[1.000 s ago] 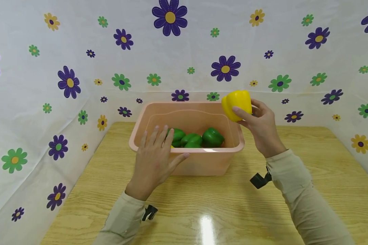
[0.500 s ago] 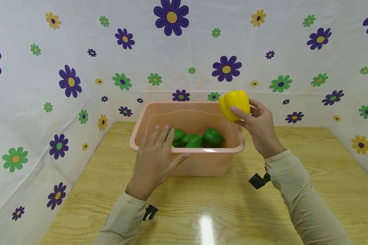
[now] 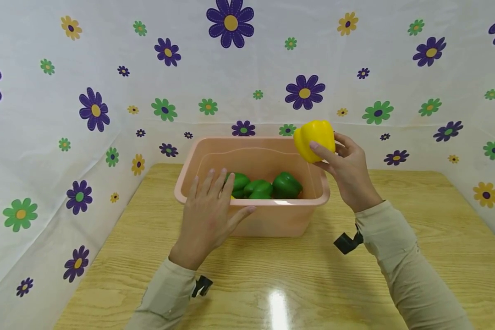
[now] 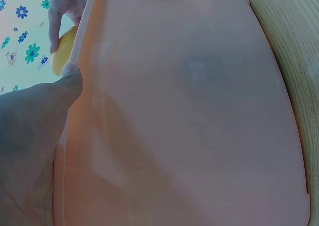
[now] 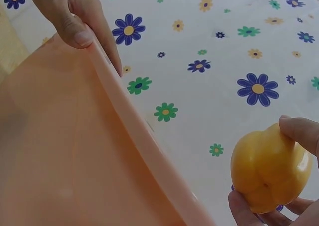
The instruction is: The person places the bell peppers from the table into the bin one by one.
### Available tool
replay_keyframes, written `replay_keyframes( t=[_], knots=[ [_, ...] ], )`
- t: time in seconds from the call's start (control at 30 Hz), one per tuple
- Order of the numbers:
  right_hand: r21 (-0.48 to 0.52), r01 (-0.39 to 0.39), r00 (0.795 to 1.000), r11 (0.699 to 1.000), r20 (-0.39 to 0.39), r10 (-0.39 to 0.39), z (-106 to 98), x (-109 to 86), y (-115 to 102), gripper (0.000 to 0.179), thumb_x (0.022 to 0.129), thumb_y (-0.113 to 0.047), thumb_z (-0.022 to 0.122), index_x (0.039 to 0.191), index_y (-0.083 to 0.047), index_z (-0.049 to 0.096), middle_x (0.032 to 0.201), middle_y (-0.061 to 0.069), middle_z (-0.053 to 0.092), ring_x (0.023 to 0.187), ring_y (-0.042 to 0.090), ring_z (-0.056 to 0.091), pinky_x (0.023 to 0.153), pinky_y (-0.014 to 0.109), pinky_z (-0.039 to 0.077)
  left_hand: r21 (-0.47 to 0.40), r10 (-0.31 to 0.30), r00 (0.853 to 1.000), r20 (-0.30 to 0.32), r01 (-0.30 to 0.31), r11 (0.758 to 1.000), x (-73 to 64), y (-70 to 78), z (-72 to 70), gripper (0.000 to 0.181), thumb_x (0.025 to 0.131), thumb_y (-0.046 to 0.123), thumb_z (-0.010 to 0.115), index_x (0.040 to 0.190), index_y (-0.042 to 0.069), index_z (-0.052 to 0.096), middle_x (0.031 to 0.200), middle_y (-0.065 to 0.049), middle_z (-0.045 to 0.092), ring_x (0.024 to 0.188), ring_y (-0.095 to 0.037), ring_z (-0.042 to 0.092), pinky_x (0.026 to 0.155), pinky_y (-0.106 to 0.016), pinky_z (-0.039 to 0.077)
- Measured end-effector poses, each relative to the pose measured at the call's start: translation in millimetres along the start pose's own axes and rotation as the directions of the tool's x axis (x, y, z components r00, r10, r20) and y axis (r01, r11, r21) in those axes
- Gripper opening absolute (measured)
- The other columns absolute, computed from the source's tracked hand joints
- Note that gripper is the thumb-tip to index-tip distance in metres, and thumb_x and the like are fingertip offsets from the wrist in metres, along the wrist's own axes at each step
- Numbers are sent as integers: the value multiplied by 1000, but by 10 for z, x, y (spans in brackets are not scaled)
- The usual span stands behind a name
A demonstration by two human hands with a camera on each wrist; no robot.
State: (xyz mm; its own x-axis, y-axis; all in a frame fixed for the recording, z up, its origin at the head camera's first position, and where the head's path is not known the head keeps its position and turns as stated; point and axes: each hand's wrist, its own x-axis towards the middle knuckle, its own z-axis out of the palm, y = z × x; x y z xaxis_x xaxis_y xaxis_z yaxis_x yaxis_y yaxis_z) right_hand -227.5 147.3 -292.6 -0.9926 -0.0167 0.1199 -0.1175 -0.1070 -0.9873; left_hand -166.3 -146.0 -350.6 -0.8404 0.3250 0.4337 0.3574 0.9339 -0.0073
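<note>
My right hand holds a yellow bell pepper between thumb and fingers, raised over the right end of a peach plastic bin. In the right wrist view the pepper's lobed end shows. My left hand rests across the bin's front rim at the left. Its fingers are straight and spread over the opening, while the thumb lies along the outside. Several green bell peppers lie inside the bin. A sliver of yellow shows beside the left fingers; most of it is hidden.
The bin stands on a wood-grain table. Behind and at both sides hangs a white sheet with a flower print. Dark brackets stick out from both sleeved wrists.
The right hand has moved slightly left with the yellow bell pepper, a bit further over the bin. The left hand keeps its place on the rim.
</note>
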Motion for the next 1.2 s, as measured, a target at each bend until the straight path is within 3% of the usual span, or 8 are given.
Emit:
replay_keyframes(
  t=[0.9,1.1,1.2],
  knots=[
    [34,-6,1000,999,24,5,48,20,-43,78,92,-32,77,153,-6,36,142,16,46,127,29,53,99,35,52,1,6,1000,-14,-6,1000,0,10,-15,87,96,71,47,152,4,45,156,-18,42,146,-41,35,120,-60,19],
    [59,-13,1000,998,-1,14,41,18,-45,77,91,-30,78,152,-6,37,142,17,47,128,31,53,94,30,54,-1,4,1000,-3,-4,1000,0,11,-16,87,96,71,46,152,4,44,157,-18,42,146,-41,34,120,-60,18],
    [42,-8,1000,999,-11,8,33,18,-44,77,92,-30,78,152,-6,37,144,18,47,129,31,54,97,34,53,4,2,1000,4,-2,1000,1,11,-15,88,96,72,44,153,4,44,157,-18,41,147,-40,34,120,-60,18]
  ],
)
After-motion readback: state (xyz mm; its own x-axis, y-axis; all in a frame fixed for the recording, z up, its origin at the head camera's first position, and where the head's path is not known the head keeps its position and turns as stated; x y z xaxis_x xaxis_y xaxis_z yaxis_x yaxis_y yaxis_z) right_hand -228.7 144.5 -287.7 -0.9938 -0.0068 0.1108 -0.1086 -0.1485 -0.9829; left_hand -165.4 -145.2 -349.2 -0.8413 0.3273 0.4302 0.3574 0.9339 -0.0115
